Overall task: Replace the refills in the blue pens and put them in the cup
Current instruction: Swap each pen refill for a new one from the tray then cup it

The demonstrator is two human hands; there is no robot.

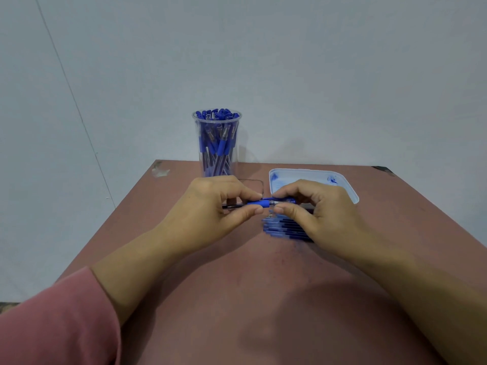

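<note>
Pen [259, 204] held level over surface [237, 299], centre, nearer than cup [217, 143]. Left hand [210, 206] fingers pinch the blue grip; right hand [319, 214] pinches the other half. Risk: a slipping twist drops a part among loose pens [282, 228]; ink smears.

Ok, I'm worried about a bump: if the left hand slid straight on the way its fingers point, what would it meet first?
Most likely the right hand, whose fingers pinch the other end of the same blue pen; the fingertips nearly meet. The white tray lies beyond, though depth is unclear.
</note>
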